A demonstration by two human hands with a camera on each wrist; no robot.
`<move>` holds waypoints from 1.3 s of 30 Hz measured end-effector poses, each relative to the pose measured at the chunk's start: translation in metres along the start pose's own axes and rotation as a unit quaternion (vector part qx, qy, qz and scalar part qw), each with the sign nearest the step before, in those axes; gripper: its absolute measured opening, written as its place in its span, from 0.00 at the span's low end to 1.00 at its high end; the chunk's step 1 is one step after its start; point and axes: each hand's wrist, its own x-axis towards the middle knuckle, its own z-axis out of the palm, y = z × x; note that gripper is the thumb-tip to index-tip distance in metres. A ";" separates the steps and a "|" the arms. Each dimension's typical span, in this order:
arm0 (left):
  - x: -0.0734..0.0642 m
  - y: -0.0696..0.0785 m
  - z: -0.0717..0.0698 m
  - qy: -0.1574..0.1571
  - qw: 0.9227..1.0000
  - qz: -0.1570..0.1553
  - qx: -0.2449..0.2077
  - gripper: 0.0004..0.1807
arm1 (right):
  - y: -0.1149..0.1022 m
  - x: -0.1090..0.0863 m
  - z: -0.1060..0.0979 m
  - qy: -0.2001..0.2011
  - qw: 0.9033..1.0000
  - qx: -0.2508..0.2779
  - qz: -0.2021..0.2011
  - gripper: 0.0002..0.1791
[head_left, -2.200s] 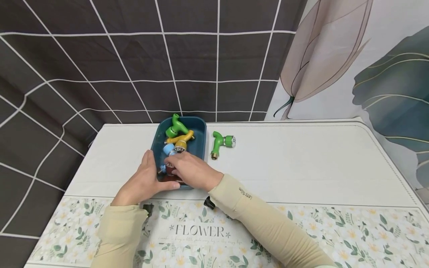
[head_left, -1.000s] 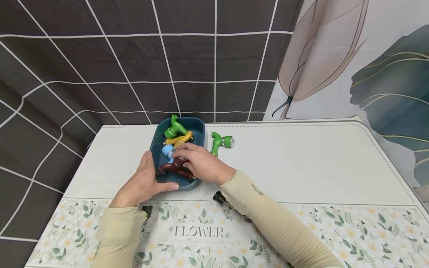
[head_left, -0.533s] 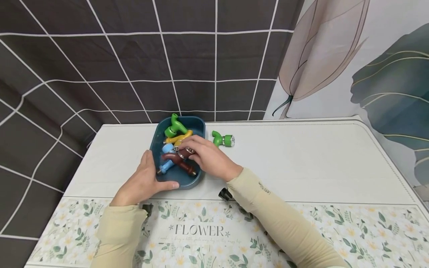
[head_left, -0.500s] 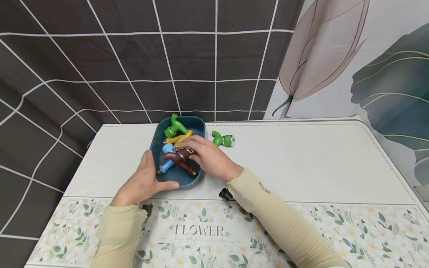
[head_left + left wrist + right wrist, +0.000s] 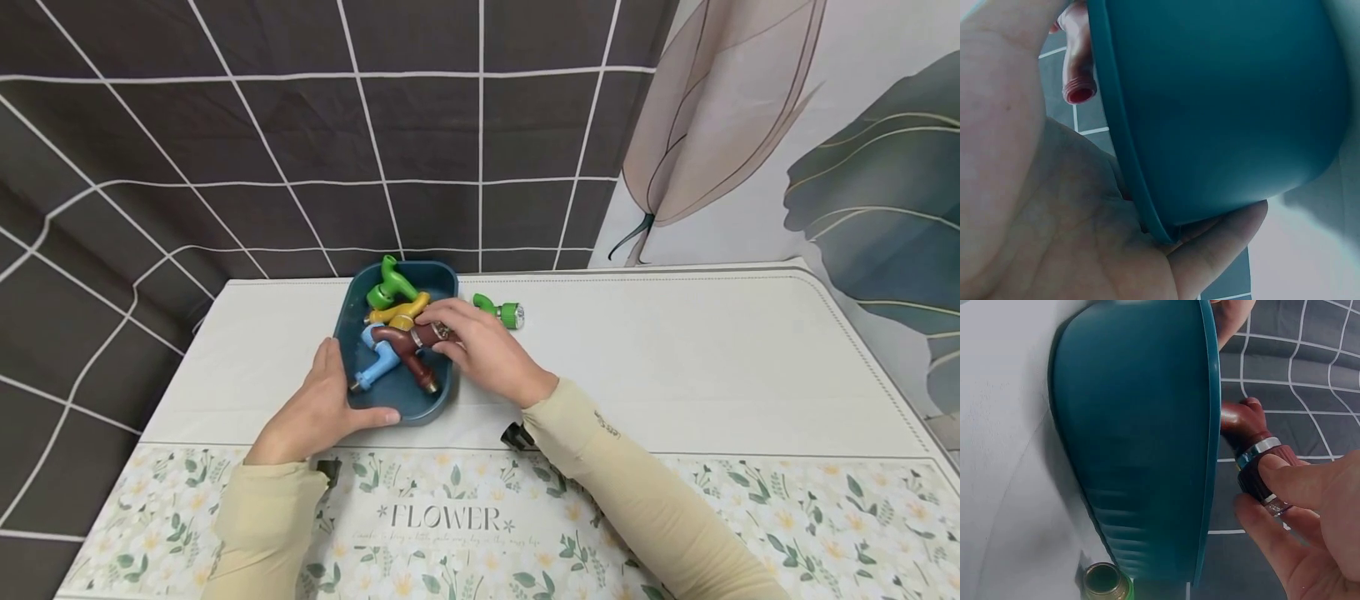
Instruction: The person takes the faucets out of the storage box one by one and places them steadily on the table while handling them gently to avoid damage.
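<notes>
My right hand point(image 5: 491, 354) pinches the knob of a dark red faucet point(image 5: 408, 346) between thumb and fingers. In the right wrist view that faucet point(image 5: 1247, 428) shows above the rim of the blue bin point(image 5: 1141, 444). Along the left side and near corner of the bin point(image 5: 431, 412) lies my left hand point(image 5: 318, 408), its fingers straight and the thumb stretched across the near wall. A light blue faucet point(image 5: 378, 365), a yellow faucet point(image 5: 397, 312) and a green faucet point(image 5: 390, 285) lie inside the bin, the red one overlapping the blue one.
A second green faucet point(image 5: 510, 314) lies on the white tabletop point(image 5: 675, 358) just right of the bin, partly behind my right hand. A dark tiled backdrop point(image 5: 420, 125) rises behind the table. Flower-printed cloth point(image 5: 787, 517) covers the near edge.
My right hand has lifted the red faucet from the bin's near end and carried it up and right, uncovering the light blue faucet. My left hand has stayed at the bin.
</notes>
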 end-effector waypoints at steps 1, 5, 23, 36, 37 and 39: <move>0.000 0.000 0.000 -0.001 1.000 -0.001 0.000 0.77 | 0.000 0.000 0.000 0.003 1.000 -0.001 0.000 0.21; 0.000 -0.001 0.000 -0.004 1.000 -0.004 -0.003 0.77 | 0.001 -0.002 -0.002 0.019 1.000 0.003 0.005 0.21; 0.000 0.000 -0.001 -0.009 1.000 -0.014 -0.004 0.78 | 0.011 -0.017 -0.011 0.067 0.996 0.037 0.033 0.21; 0.001 -0.002 0.000 -0.014 1.000 -0.016 -0.004 0.78 | 0.018 -0.026 -0.018 0.123 0.988 0.066 0.064 0.21; 0.001 -0.002 0.000 -0.014 1.000 -0.016 -0.004 0.78 | 0.019 -0.027 -0.019 0.124 0.988 0.064 0.068 0.21; 0.001 -0.002 0.000 -0.014 1.000 -0.016 -0.003 0.78 | 0.020 -0.028 -0.020 0.126 0.987 0.065 0.072 0.21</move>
